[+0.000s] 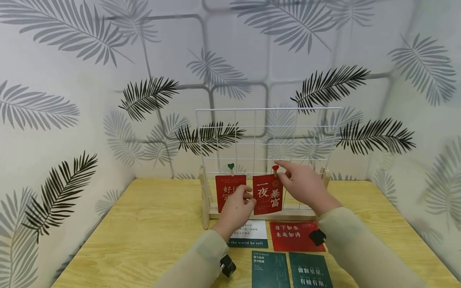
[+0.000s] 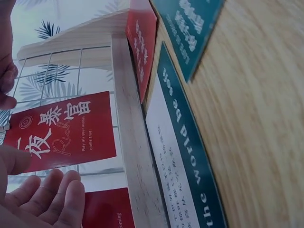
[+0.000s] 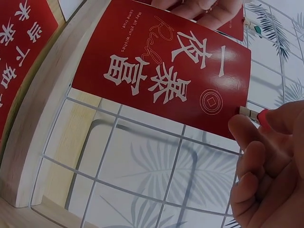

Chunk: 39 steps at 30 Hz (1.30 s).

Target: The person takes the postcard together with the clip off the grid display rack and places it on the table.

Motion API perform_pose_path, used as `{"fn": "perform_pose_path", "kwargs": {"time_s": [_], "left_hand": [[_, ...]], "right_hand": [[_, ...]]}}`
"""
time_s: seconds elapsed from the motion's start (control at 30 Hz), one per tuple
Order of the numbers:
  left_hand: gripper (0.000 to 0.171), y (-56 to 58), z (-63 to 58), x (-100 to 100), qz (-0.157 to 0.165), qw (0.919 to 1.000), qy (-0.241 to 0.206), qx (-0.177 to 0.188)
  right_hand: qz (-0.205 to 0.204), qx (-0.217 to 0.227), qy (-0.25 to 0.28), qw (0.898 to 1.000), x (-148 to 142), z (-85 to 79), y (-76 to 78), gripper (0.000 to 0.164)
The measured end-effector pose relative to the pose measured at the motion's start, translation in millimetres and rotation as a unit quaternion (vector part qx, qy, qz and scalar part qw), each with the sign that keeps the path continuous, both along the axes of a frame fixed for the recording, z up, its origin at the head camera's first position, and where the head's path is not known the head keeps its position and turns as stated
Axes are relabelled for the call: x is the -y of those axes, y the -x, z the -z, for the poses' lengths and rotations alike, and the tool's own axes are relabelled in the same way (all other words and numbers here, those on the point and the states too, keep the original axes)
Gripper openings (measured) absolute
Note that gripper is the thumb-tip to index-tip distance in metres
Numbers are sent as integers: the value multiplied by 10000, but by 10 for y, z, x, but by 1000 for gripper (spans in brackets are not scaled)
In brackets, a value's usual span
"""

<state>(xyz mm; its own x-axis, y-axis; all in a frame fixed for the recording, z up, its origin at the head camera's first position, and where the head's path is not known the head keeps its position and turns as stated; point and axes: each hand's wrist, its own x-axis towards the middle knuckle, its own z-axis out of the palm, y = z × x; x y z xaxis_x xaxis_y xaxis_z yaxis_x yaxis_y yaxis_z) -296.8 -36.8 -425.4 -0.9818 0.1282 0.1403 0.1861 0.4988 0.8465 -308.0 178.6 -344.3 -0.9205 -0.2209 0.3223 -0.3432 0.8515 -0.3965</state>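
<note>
My right hand pinches a small wooden clothespin with a red heart, at the top right corner of a red card with white characters. The card hangs before a white wire grid. At the card's left edge is my left hand, fingers loosely bent. In the left wrist view its thumb overlaps the card, and a gap shows between thumb and fingers. A second red card hangs to the left from a clothespin with a green heart, partly hidden by my left hand.
The grid stands in a wooden base on a yellow wood-grain table. Before it lie a white and green card, a red card and two green cards. Leaf-patterned wall surrounds the back and sides.
</note>
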Motion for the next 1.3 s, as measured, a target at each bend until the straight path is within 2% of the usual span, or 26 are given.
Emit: {"fn": "perform_pose_path", "kwargs": {"time_s": [0.1,0.4,0.57,0.93,1.3], "left_hand": [[31,21,4,-15,-39,9999,-34,-118],[23,60,-29,-87,-322,9977,253,-531],[17,59,-48,-116,-441,9952,400,-774],[13,72,-39,-104,-545,9934,476,-894],[14,57,-31,-80,-579,9924,505,-966]], "right_hand": [[9,6,8,10000,31,11,21,45],[213,-413,113,9989,68,78,65,37],[308,-489,234,9981,90,117,67,35],[521,-833,312,9947,134,173,40,30],[490,-975,340,9934,139,182,24,28]]}}
